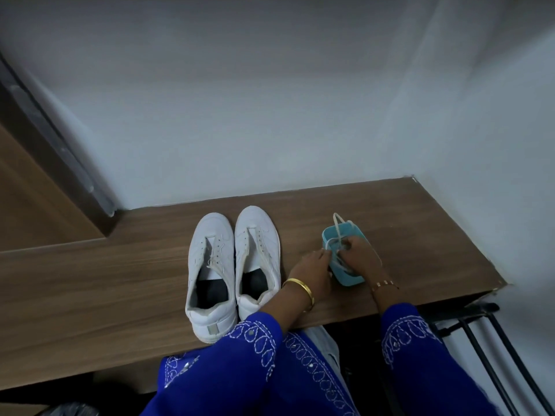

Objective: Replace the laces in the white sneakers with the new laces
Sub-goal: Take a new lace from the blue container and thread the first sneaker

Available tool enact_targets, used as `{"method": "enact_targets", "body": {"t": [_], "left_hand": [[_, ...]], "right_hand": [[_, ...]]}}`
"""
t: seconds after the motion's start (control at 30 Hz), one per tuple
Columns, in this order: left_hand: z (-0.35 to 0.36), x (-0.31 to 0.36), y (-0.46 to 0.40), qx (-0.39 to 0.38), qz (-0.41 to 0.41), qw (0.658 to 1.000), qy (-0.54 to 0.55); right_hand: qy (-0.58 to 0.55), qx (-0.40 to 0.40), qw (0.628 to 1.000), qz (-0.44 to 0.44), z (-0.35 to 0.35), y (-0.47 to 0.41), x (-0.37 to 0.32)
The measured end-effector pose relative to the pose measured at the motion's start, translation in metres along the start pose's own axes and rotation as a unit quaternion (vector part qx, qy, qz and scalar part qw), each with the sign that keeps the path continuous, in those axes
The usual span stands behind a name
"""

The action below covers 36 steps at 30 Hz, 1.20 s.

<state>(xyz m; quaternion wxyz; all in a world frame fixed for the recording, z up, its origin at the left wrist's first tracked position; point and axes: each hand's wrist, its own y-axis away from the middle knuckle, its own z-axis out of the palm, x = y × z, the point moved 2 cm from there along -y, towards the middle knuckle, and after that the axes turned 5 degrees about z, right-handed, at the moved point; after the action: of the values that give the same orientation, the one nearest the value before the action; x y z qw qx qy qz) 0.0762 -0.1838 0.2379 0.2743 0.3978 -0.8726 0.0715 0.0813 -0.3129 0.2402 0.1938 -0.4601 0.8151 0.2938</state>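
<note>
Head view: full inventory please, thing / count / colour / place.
white sneakers: 2, white, side by side on the desk, toes toward the wall, laces loose
bag: 1, teal with white cord handles, on the desk right of the sneakers
desk: 1, brown wood, against the wall
wall: pale grey, behind the desk
black metal frame: black, below the desk's right end
bangle: 1, gold, left wrist
bracelet: 1, gold, right wrist
sleeves: 2, blue with white embroidery
left hand: at the bag's opening
right hand: at the bag's opening, on the white cords
</note>
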Motion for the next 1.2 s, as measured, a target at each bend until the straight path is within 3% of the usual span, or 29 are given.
{"method": "enact_targets", "body": {"t": [0.2,0.43,0.57,0.77,0.9,0.97,1.1,1.2], "left_hand": [[-0.003,-0.004,0.0,0.032,0.013,0.998,0.058],[-0.008,-0.002,0.004,0.036,-0.006,0.995,0.089],[-0.013,-0.002,0.01,0.046,-0.008,0.992,0.121],[-0.026,0.006,0.003,0.04,0.001,0.991,0.124],[-0.028,0.019,-0.008,0.008,0.005,0.992,0.125],[-0.03,0.029,-0.008,0.027,0.02,0.988,0.151],[-0.036,0.035,-0.009,0.1,0.004,0.955,0.279],[-0.045,0.032,-0.007,0.158,-0.05,0.892,0.42]], "right_hand": [[-0.017,0.041,0.999,0.023,-0.003,-0.009,0.008],[0.011,-0.035,0.999,-0.007,0.002,-0.008,0.001],[0.023,-0.017,0.999,-0.016,-0.001,-0.009,0.002],[-0.153,0.035,0.987,-0.024,-0.043,0.006,-0.024],[-0.266,0.01,0.962,-0.063,-0.07,0.037,-0.065],[-0.335,-0.009,0.938,-0.087,-0.082,0.054,-0.084],[-0.36,0.008,0.924,-0.132,-0.103,0.074,-0.103],[-0.351,0.03,0.927,-0.126,-0.108,0.074,-0.095]]}}
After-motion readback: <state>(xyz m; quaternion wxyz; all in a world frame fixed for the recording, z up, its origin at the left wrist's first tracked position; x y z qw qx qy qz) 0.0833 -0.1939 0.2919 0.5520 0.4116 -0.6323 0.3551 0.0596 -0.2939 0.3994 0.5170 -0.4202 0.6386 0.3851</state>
